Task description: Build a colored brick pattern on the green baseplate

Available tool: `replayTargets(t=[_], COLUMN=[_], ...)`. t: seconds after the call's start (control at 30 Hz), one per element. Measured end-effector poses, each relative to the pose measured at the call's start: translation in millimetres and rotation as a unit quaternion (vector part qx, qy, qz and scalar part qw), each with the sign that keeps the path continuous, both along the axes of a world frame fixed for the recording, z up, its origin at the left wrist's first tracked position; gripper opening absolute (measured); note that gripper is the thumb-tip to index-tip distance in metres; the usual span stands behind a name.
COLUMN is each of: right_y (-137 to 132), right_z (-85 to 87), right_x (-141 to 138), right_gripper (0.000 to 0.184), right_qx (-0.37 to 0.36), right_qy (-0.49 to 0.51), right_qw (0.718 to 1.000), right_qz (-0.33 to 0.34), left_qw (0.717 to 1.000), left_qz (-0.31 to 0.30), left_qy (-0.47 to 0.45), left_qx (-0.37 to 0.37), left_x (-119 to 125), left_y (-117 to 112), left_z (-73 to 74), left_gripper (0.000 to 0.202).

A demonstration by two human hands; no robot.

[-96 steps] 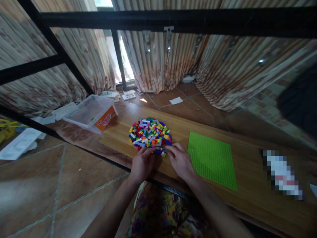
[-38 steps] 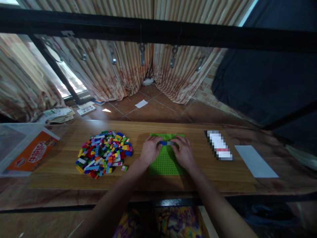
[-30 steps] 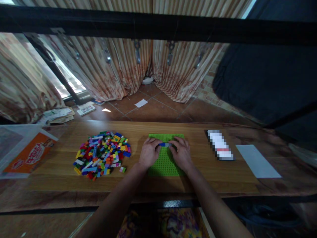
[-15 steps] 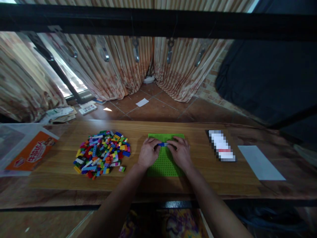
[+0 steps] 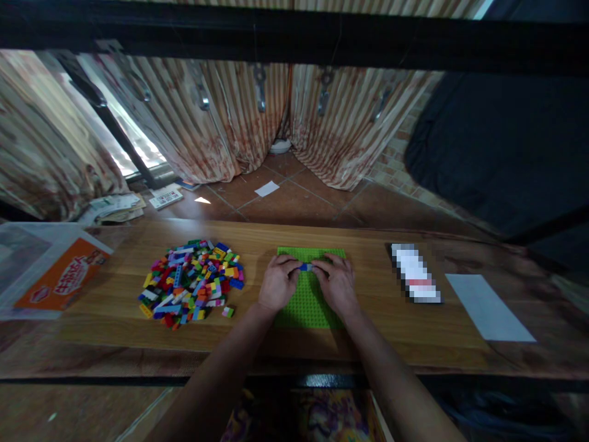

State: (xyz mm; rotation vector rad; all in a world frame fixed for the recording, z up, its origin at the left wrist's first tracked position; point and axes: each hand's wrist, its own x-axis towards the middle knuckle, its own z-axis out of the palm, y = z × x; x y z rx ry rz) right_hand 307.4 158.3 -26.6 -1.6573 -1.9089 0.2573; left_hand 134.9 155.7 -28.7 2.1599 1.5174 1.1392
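While left hand (image 5: 277, 283) and right hand (image 5: 335, 283) pinch shut on either end of it, the small blue brick piece (image 5: 304, 267) sits over the far half of the green baseplate (image 5: 306, 310); contact unclear. Risks: uneven pressure from the 2 hands could skew it off the studs; baseplate may slide on the worktop (image 5: 368, 334) toward the brick pile (image 5: 191, 282).

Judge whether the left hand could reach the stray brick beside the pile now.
Probably yes: the stray brick lies on bare table left of the left hand, nothing between; but that hand is pinching small bricks with the right hand.
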Motion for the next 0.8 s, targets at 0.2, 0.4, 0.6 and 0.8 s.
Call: replayTargets(t=[0.2, 0.4, 0.6, 0.8], right_y=[-0.7, -1.4, -0.1, 3.9], right_z=[-1.7, -1.0, 1.2, 8.5], right_x=[-0.5, -0.1, 4.0, 3.8], right_gripper=[0.026, 0.024, 0.022, 0.02], right_qx=[0.003, 0.008, 0.004, -0.02], right_qy=[0.01, -0.003, -0.01, -0.033], right_qw=[1.0, 1.0, 1.0, 0.999], right_qz=[0.002, 0.005, 0.02, 0.021], left_qw=[1.0, 1.0, 1.0, 1.0], left_qz=[-0.003, -0.007, 0.002, -0.002], left_qy=[0.009, 0.0, 0.01, 0.01], left_qx=[0.002, -0.002, 0.01, 0.023], left_x=[-0.4, -0.9, 1.1, 1.2], left_y=[0.0, -0.1, -0.2, -0.4], left_z=[2.0, 3.2, 1.8, 2.8], left_gripper=[0.02, 0.02, 0.02, 0.019])
